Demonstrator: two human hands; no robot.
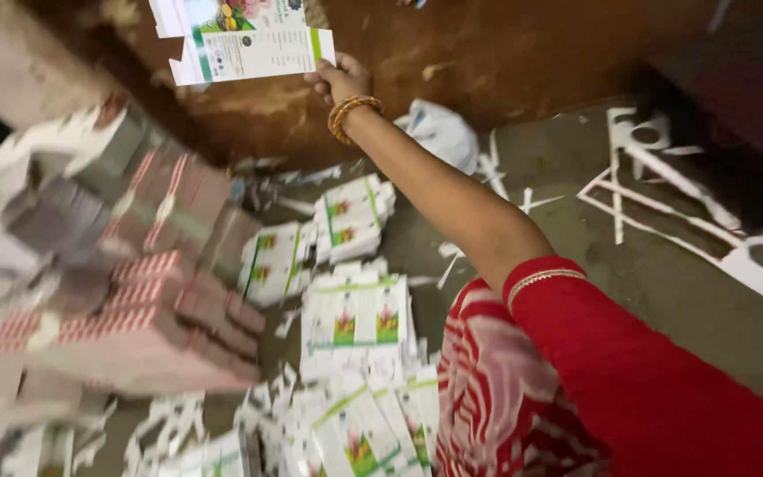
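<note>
The right hand (339,79) pinches the lower corner of a flat printed carton blank (245,40), held aloft above the littered floor (664,274); light, thin, bendable card, likely best gripped along an edge.

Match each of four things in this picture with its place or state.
Things:
1. flat carton
2. bangles
3. white bag
4. cut-out scrap

Places or states:
A. on the floor at the right
B. held up in the right hand
C. around the wrist
D. by the brown wall, behind the arm

Pairs: 1-B, 2-C, 3-D, 4-A
</note>
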